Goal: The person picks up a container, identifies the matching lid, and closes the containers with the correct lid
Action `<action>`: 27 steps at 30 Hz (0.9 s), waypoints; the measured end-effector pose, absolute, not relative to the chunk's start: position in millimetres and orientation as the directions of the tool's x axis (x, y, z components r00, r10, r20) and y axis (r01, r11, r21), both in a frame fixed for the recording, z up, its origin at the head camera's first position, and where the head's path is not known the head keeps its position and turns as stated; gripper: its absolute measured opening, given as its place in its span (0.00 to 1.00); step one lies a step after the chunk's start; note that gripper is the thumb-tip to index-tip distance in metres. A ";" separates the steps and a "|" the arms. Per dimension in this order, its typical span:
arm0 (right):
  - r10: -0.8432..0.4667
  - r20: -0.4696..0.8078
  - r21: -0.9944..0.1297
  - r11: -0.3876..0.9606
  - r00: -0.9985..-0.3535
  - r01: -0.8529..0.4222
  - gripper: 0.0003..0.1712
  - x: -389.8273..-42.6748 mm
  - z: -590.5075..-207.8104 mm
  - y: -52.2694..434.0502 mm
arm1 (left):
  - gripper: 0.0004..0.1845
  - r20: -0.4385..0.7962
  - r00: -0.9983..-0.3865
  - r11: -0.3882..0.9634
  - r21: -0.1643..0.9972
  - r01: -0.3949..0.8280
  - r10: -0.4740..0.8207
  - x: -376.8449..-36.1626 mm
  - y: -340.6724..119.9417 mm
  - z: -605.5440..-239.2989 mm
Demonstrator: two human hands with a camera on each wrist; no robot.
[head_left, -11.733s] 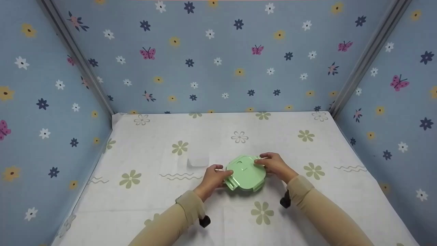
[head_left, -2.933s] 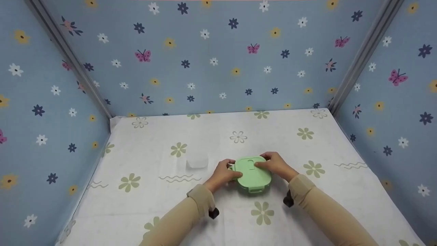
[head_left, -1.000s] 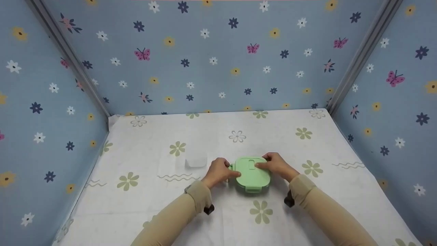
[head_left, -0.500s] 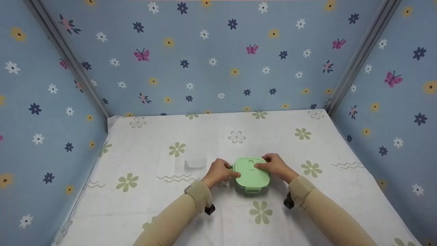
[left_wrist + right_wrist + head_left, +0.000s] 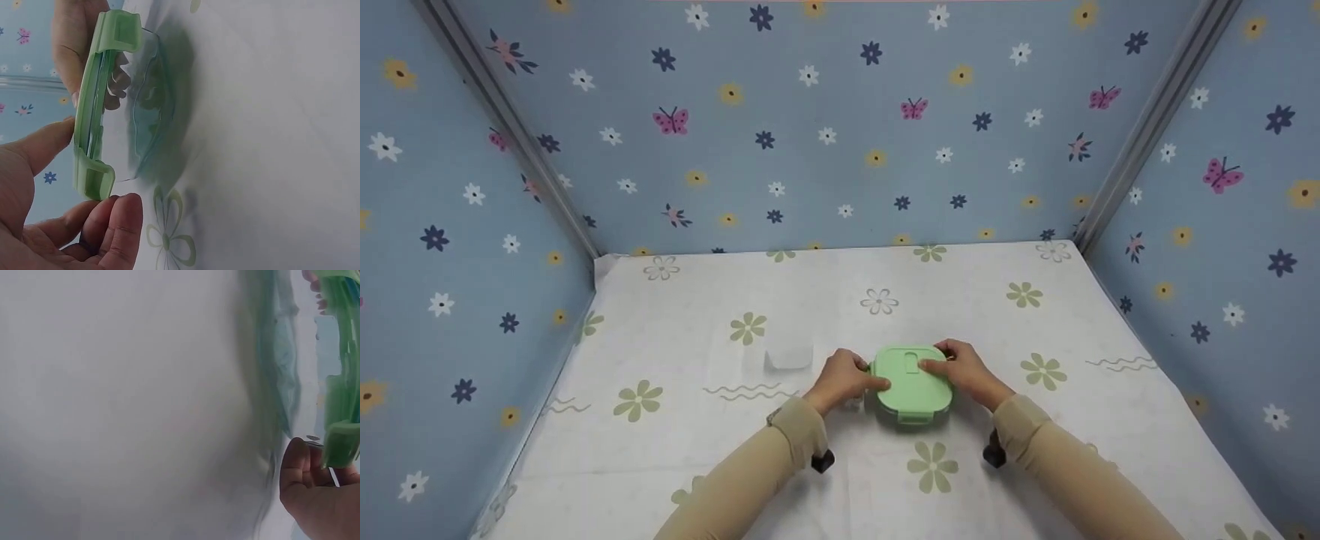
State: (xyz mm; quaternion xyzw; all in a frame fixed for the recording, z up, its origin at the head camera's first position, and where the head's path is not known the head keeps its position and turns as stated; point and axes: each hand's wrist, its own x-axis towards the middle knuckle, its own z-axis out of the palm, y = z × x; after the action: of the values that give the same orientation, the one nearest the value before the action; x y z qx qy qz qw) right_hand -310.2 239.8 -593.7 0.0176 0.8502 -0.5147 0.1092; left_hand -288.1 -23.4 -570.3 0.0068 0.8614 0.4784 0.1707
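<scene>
A clear food container with a light green clip lid (image 5: 913, 381) sits on the table between both hands. One clip (image 5: 916, 417) faces the front, folded down. My left hand (image 5: 840, 379) holds the left side, thumb on the lid's edge. In the left wrist view its curled fingers (image 5: 125, 225) are right at a corner clip (image 5: 95, 179); the clear glass-like bowl (image 5: 149, 107) shows below the lid. My right hand (image 5: 964, 369) grips the far right side, thumb on the lid. In the right wrist view its fingertips meet the underside near another clip (image 5: 342, 444).
A small whitish, translucent piece (image 5: 789, 357) lies left of the container, beyond the left hand. The table has a white flower-print cloth (image 5: 810, 292). Blue patterned walls (image 5: 825, 172) close in the back and both sides.
Since the oldest frame the container has been turned, so a clip faces the front, and the left hand has moved right along with it. Over the last second hands and container barely move.
</scene>
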 end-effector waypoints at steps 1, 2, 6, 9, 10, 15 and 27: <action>-0.081 -0.198 -0.877 0.461 -0.977 0.139 0.23 -309.4 -594.5 239.4 | 0.28 -0.286 -0.943 0.538 0.829 -0.154 0.171 -288.3 -23.4 -570.5; -0.076 -0.193 -0.881 0.453 -0.978 0.139 0.23 -308.7 -595.5 239.0 | 0.28 -0.285 -0.944 0.534 0.831 -0.157 0.165 -288.3 -23.4 -571.1; -0.067 -0.169 -0.898 0.422 -0.983 0.125 0.24 -306.4 -600.3 237.9 | 0.28 -0.298 -0.945 0.522 0.832 -0.187 0.137 -288.8 -22.8 -572.9; -0.058 -0.149 -0.908 0.404 -0.987 0.113 0.24 -305.8 -604.7 238.4 | 0.27 -0.306 -0.945 0.511 0.834 -0.209 0.113 -289.0 -21.7 -574.1; -0.055 -0.143 -0.909 0.401 -0.988 0.110 0.24 -305.8 -605.7 238.9 | 0.26 -0.310 -0.944 0.506 0.835 -0.217 0.108 -289.3 -21.3 -574.8; -0.050 -0.128 -0.909 0.405 -0.991 0.097 0.23 -305.3 -608.7 239.7 | 0.26 -0.317 -0.943 0.486 0.843 -0.231 0.102 -289.1 -20.4 -575.0; -0.052 -0.103 -0.897 0.436 -0.993 0.071 0.22 -304.7 -608.1 239.7 | 0.23 -0.306 -0.948 0.431 0.870 -0.240 0.089 -286.9 -19.6 -580.3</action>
State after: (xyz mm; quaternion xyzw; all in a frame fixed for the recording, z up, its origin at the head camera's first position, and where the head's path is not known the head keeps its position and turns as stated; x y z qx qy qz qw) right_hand -304.7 239.7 -608.1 0.0056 0.8455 -0.5309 0.0576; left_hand -286.9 -19.6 -580.3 -0.0456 0.8315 0.5317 0.1547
